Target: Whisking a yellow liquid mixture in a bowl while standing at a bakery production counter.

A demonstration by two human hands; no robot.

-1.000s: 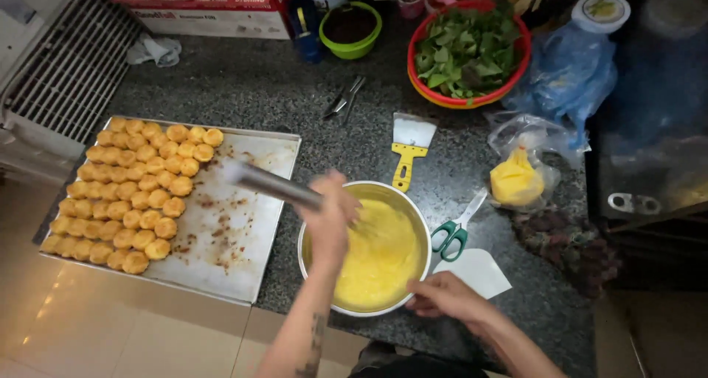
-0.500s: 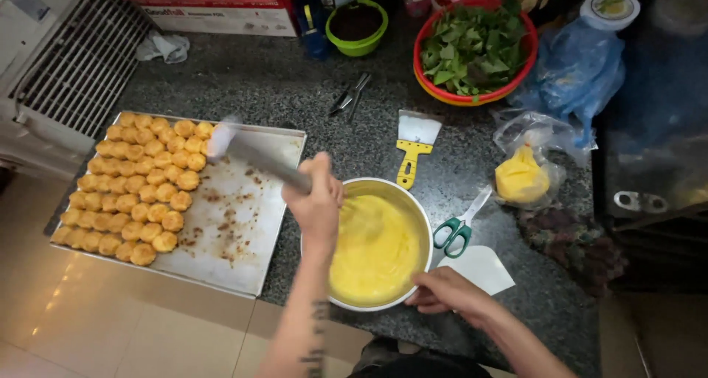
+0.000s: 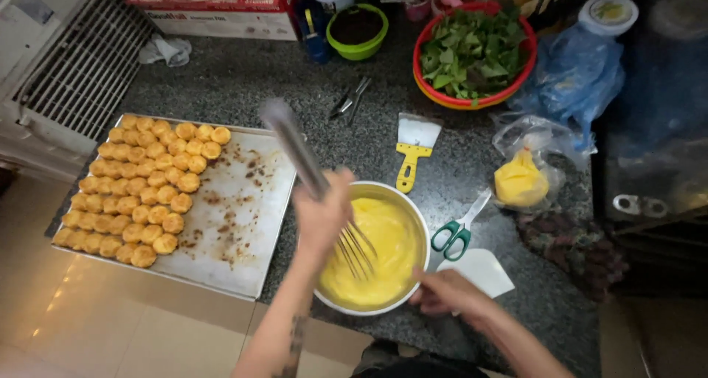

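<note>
Two hands busy: your left hand grips the whisk, wires sunk in yellow batter inside the metal bowl (on the dark counter). Your right hand clasps the bowl's near rim; beside it, a tray holds golden pastries.

Bare dark granite counter lies open behind the steel baking tray. The yellow-handled scraper and green-handled scissors crowd the round steel bowl.

Dim right edge, floor glare — motion blur
</note>
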